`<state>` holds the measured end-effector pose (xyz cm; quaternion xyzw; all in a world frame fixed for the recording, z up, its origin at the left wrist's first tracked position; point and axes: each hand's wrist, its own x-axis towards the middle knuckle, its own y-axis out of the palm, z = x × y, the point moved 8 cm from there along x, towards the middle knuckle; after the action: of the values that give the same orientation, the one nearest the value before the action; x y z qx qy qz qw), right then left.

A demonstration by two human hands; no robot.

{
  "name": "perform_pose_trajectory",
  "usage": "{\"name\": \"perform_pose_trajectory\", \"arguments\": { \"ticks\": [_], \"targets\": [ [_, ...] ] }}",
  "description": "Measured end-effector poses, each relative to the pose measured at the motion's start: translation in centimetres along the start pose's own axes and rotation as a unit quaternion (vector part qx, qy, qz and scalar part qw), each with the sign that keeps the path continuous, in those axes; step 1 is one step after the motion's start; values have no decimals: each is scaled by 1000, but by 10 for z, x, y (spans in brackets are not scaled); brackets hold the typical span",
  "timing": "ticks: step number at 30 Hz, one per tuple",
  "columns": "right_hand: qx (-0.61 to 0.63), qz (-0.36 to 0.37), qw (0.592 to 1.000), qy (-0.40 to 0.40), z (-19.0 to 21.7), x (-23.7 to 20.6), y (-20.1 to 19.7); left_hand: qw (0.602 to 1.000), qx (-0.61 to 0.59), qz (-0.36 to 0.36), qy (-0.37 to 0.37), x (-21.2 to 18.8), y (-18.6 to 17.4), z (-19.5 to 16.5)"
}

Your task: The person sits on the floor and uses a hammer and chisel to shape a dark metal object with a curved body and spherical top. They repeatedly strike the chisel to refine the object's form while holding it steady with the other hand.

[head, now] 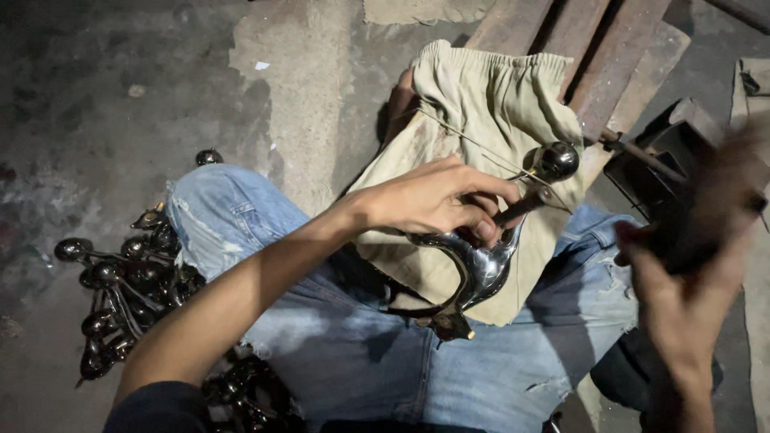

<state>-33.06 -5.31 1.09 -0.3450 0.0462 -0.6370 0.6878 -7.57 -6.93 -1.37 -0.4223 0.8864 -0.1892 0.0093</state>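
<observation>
My left hand [437, 200] grips a shiny curved metal part [481, 269] with a round knob [557, 160] at its upper end, held over a beige cloth [489, 120] spread across my lap. My right hand [690, 273] is raised at the right, blurred, closed around a dark flat object [682, 232] that I cannot identify. My blue jeans [361, 337] fill the lower middle of the view.
A pile of several dark, knob-ended metal parts [124, 289] lies on the concrete floor [104, 104] at my left. Rusty metal beams [593, 48] run behind the cloth. A dark box-like block [666, 152] stands at the right.
</observation>
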Motion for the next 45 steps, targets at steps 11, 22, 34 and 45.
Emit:
{"name": "perform_pose_trajectory", "arguments": {
  "ticks": [11, 22, 34, 45],
  "targets": [
    [-91, 63, 993, 40, 9, 31, 7, 999, -24, -1, -21, 10, -3, 21],
    [26, 47, 996, 75, -40, 18, 4, 999, -33, 27, -19, 11, -3, 22],
    [-114, 88, 988, -53, 6, 36, 30, 1000, 27, 5, -11, 13, -3, 20],
    [-163, 198, 965, 55, 19, 56, 46, 990, 69, -96, -72, 4, -5, 17]
  ]
}}
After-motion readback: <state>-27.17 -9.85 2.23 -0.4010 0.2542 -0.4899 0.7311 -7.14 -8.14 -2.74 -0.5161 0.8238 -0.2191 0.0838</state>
